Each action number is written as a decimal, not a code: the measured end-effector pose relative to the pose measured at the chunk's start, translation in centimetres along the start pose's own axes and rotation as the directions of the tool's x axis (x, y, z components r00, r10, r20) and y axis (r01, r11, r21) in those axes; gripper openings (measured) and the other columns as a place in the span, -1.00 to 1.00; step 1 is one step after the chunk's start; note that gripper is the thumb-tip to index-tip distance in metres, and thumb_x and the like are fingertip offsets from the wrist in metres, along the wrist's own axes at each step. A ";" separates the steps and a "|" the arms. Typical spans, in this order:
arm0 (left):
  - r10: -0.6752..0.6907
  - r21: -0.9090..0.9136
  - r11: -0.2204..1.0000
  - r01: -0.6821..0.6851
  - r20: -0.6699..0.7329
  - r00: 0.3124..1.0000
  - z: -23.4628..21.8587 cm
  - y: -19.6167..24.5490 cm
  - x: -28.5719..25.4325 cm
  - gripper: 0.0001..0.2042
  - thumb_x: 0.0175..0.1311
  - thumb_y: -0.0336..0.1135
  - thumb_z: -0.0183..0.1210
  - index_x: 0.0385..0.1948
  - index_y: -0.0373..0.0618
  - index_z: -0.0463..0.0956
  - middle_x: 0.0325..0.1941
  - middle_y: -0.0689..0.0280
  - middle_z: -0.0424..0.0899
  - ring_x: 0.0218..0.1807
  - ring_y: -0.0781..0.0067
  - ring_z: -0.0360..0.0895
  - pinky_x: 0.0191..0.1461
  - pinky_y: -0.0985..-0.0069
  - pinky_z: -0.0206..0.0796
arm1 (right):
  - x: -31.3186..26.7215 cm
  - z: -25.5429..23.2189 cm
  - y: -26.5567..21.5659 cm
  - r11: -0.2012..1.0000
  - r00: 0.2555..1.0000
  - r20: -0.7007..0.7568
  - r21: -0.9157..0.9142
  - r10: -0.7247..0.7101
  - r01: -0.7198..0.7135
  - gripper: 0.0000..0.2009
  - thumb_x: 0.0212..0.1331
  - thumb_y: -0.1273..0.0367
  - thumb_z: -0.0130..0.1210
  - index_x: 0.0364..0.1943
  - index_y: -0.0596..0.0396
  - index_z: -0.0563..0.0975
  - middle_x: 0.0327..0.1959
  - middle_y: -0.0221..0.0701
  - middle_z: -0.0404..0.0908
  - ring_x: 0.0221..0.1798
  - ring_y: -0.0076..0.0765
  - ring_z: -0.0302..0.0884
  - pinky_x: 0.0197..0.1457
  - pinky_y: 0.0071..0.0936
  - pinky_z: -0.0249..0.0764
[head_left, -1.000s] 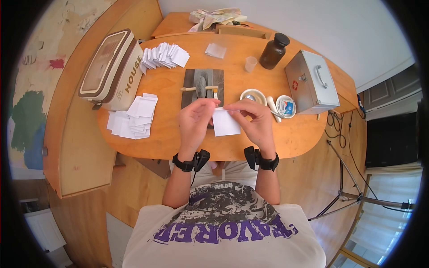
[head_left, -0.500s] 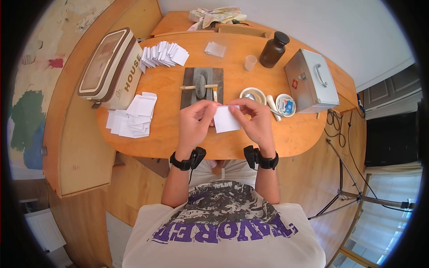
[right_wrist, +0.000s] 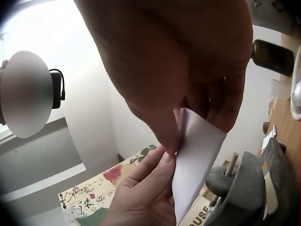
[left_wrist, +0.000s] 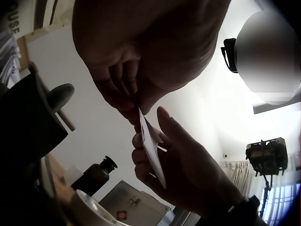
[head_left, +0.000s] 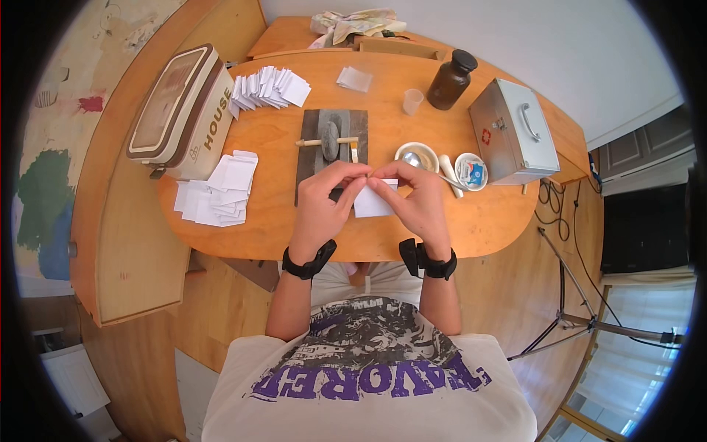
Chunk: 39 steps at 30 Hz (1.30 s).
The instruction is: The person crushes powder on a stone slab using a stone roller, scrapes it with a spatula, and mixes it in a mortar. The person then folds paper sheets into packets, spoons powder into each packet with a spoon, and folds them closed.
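Observation:
Both hands hold a small folded white paper packet point(head_left: 374, 204) above the near part of the table. My left hand point(head_left: 320, 202) pinches its top edge between thumb and fingertips, close to the right fingertips. My right hand point(head_left: 417, 202) pinches the same edge, its thumb lying across the front of the packet. Seen from the left wrist, the folded paper point(left_wrist: 151, 153) appears almost edge-on between the hands. From the right wrist, a broad white face of the packet point(right_wrist: 195, 162) shows beneath the right fingers. Inside the packet is hidden.
Stacked white packets point(head_left: 272, 90) and a looser pile point(head_left: 221, 193) lie left, beside a HOUSE box point(head_left: 210, 121). Ahead is a dark grinding trough point(head_left: 313, 121) with a stone wheel point(head_left: 329, 140). Rightward are a bowl point(head_left: 401, 152), pestle point(head_left: 451, 179), brown bottle point(head_left: 449, 85) and metal case point(head_left: 519, 140).
The left fingertips have slid right along the paper's top edge, and both hands' fingertips now meet there. The packet stays in the hands, shifted slightly right.

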State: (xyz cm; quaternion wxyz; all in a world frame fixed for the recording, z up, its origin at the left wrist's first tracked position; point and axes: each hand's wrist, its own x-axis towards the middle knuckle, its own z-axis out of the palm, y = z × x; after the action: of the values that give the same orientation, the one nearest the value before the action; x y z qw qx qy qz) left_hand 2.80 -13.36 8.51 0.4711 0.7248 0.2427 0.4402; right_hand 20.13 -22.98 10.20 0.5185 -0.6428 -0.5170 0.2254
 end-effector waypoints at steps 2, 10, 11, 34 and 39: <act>0.053 0.042 0.998 -0.053 -0.002 0.999 0.2 0.2 0.1 -0.90 0.53 -0.50 0.41 -0.04 -0.28 0.79 -0.23 0.21 0.86 -0.25 0.53 0.76 -0.09 0.54 0.59 | -0.1 0.2 0.0 1.000 1.000 -0.018 -0.009 -0.005 0.005 -0.82 0.34 0.36 0.51 -0.10 0.16 0.85 -0.21 -0.24 0.92 -0.24 -0.27 0.80 -0.05 -0.35 0.65; -0.044 0.077 0.997 0.031 0.165 0.985 -2.2 0.4 -0.2 -0.93 0.56 -0.47 0.38 -0.10 -0.27 0.77 -0.36 0.20 0.80 -0.41 0.44 0.69 -0.28 0.47 0.51 | -0.6 -0.8 -0.1 0.993 0.994 -0.006 -0.029 0.110 -0.110 -0.85 0.39 0.40 0.53 -0.23 0.22 0.83 -0.41 -0.48 0.81 -0.32 -0.60 0.64 -0.19 -0.52 0.55; -0.058 0.086 0.995 0.044 0.163 0.985 -2.3 0.6 -0.2 -0.93 0.56 -0.47 0.38 -0.11 -0.26 0.79 -0.37 0.23 0.82 -0.43 0.48 0.69 -0.27 0.49 0.52 | -0.6 -0.7 -0.1 0.993 0.993 -0.017 0.027 0.114 -0.114 -0.86 0.39 0.41 0.53 -0.23 0.22 0.84 -0.42 -0.48 0.81 -0.33 -0.61 0.64 -0.20 -0.53 0.55; 0.030 0.516 0.854 0.072 -0.186 0.982 -14.5 -14.9 16.1 -0.81 0.43 -0.53 0.31 0.00 -0.34 0.75 -0.24 0.03 0.86 -0.31 0.20 0.85 -0.16 0.31 0.67 | -3.0 -2.5 0.5 0.988 0.986 -0.153 0.146 0.065 -0.043 -0.88 0.53 0.46 0.38 -0.11 0.26 0.81 -0.32 -0.40 0.90 -0.26 -0.57 0.81 -0.05 -0.55 0.68; -0.111 0.590 0.799 0.115 -0.042 0.993 -12.1 -19.8 20.3 -0.79 0.32 -0.49 0.36 -0.05 -0.28 0.76 -0.20 -0.02 0.88 -0.15 -0.01 0.87 0.00 0.12 0.69 | -3.6 -2.8 0.2 0.987 0.985 -0.151 0.147 0.087 -0.065 -0.88 0.53 0.45 0.38 -0.12 0.26 0.82 -0.33 -0.41 0.89 -0.27 -0.57 0.81 -0.07 -0.56 0.68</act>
State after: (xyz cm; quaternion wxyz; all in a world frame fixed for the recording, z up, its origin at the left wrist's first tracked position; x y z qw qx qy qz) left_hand 3.55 16.54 1.13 0.2468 0.8184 0.4118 0.3158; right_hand 21.20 -27.43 10.09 0.5929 -0.6392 -0.4324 0.2301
